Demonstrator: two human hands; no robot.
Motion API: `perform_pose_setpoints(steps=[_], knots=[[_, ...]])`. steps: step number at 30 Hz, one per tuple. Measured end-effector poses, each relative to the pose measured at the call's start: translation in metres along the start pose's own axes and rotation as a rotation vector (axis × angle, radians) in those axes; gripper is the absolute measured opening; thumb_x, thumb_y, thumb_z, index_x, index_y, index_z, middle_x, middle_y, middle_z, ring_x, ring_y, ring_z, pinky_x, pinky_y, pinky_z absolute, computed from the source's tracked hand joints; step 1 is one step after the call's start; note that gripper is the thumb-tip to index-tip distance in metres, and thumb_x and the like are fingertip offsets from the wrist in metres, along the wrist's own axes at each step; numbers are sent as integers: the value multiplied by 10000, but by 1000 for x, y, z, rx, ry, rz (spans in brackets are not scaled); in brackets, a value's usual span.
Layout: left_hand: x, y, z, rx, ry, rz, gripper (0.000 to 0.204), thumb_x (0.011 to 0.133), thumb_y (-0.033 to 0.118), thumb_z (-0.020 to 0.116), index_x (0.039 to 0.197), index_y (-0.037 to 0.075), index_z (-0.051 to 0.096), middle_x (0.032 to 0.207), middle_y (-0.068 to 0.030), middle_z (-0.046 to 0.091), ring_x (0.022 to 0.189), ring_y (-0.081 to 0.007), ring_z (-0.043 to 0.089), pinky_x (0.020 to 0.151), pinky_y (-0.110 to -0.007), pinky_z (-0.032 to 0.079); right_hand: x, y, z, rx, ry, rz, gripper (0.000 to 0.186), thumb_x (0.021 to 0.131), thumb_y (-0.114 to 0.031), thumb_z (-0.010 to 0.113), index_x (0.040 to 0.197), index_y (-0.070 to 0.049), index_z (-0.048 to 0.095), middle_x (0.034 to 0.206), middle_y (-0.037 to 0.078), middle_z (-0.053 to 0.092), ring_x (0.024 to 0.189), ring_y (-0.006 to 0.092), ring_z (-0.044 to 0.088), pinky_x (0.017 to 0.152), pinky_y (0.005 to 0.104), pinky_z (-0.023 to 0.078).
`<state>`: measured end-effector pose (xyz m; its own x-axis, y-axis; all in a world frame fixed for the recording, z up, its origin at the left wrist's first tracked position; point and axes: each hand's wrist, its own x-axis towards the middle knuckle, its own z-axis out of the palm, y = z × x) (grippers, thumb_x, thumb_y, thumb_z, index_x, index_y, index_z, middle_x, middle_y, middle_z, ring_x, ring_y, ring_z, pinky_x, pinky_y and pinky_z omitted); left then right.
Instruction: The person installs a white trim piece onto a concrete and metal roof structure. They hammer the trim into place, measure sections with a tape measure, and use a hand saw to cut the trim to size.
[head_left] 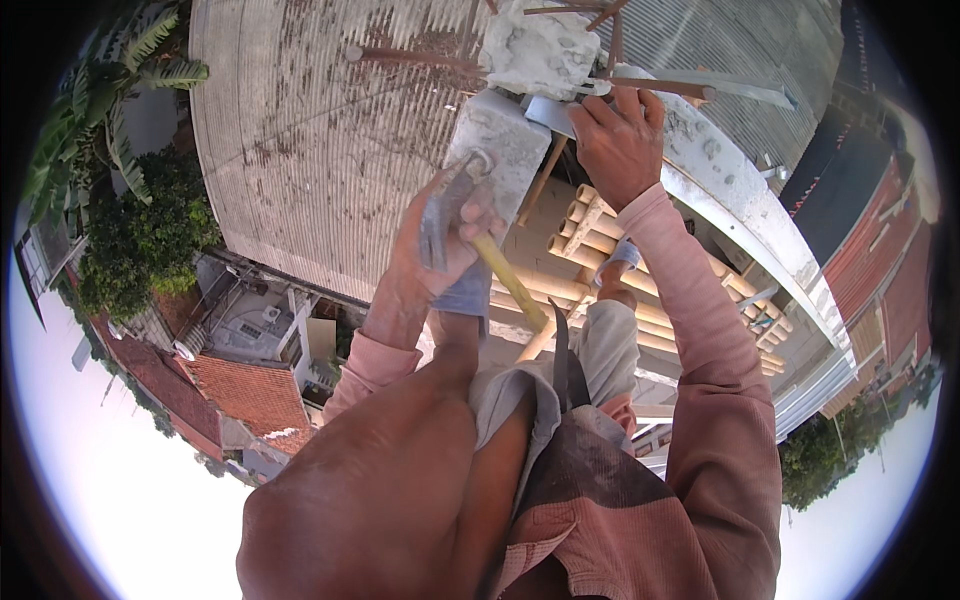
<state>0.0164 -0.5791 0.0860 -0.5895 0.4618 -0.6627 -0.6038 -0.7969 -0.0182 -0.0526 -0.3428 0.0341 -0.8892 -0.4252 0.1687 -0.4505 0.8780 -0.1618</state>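
Observation:
My left hand grips a hammer with a yellow handle; its grey head is smeared by motion over the concrete beam. My right hand is closed at the top end of that beam, by a blue-grey metal piece and rusty bars; what its fingertips pinch is too small to make out. Just above is a rough concrete column top with rusty rebar jutting out.
Corrugated roofing spreads left and upper right. A long pale beam slopes down the right. Bamboo poles form a platform below, beside my legs and sandalled feet. Trees and tiled roofs lie far below at the left.

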Motion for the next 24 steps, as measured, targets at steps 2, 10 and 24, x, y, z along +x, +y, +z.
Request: perform_pose_setpoints(steps=[2,10,24], knots=[[-2,-3,-2,18,24,10,325,1080,200,408,1324,2,493,664,13,484,565,-128,453,798,-327,427,7,1,-12,-46,-52,-49,115,783,-120,672,862,-147,752,917,-44,691,1136,181,566,1043,419,373],[-5,1,-4,37,14,38,340,1085,229,398,1310,-1,506,675,18,482,572,-124,455,798,-322,425,22,14,-48,4,-83,-300,115,769,-133,668,828,-108,764,942,-40,683,1141,196,565,1093,408,410],[-6,3,-1,40,14,40,329,1077,207,405,1297,-10,517,685,14,482,584,-122,453,800,-326,428,19,17,-35,13,-100,-196,129,772,-84,666,875,-80,743,959,16,659,1139,214,572,1057,418,440]])
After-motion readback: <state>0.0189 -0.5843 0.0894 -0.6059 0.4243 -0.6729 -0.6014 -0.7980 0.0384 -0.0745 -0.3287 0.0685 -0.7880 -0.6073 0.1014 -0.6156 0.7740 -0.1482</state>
